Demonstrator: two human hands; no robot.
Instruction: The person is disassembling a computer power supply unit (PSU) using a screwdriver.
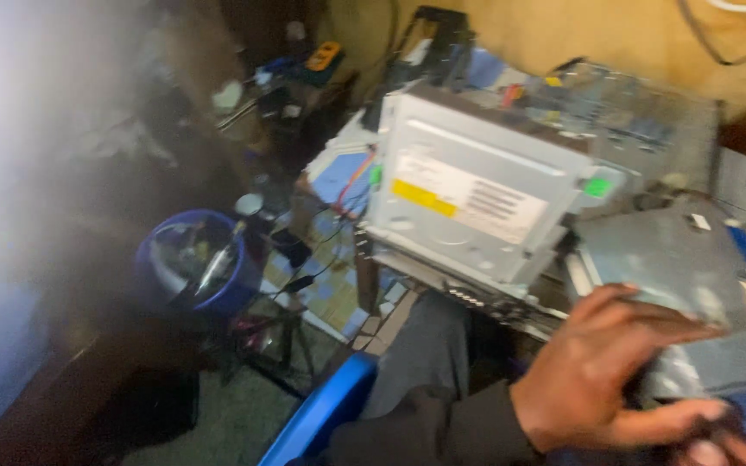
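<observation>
Curling at the bottom right, the fingers (649,311) of the left hand (602,380) are bending around the near edge of a flat grey metal cover (684,259), thumb below and fingers on top, so the hand is holding it. The picture is blurring there. Only the fingertips of the right hand (723,449) are peeking in at the corner, too little to tell if they are gripping. Just behind the cover, a silver metal disc-drive box (477,190) with a yellow-striped sticker is standing tilted on the crowded workbench (649,112). A blue bucket (192,263) is sitting on the floor, well apart.
</observation>
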